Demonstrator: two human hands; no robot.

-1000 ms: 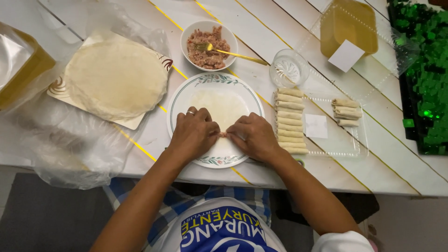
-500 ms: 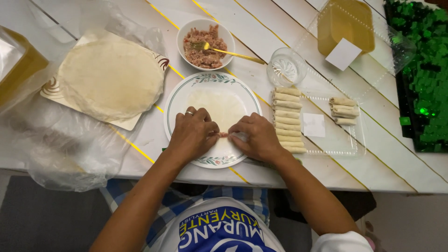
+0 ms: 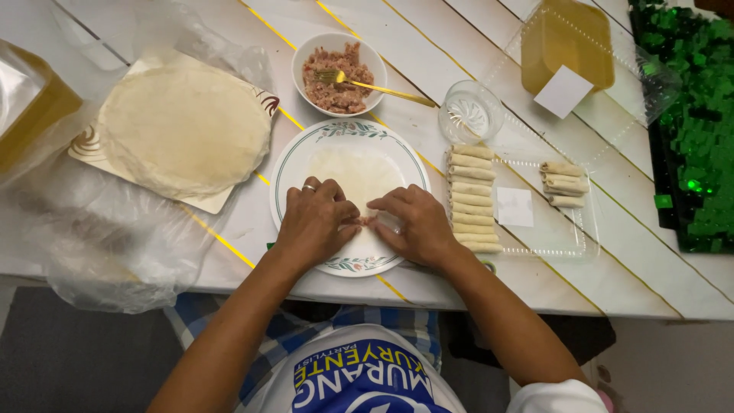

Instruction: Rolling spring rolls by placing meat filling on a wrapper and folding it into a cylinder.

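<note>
Both hands, left (image 3: pixel 317 222) and right (image 3: pixel 413 226), press fingers down on the wrapper's (image 3: pixel 359 172) near edge on the plate (image 3: pixel 294 164), folding it over filling. In my judgement rolling is just starting; next calls for even, tight pressure away from the body.

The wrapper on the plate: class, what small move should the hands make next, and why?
Probably roll the folded near edge forward, away from the body. Both hands, left hand and right hand, press the near edge of the wrapper over a strip of filling on the plate, and most of the wrapper lies flat and unrolled beyond the fingers.
</note>
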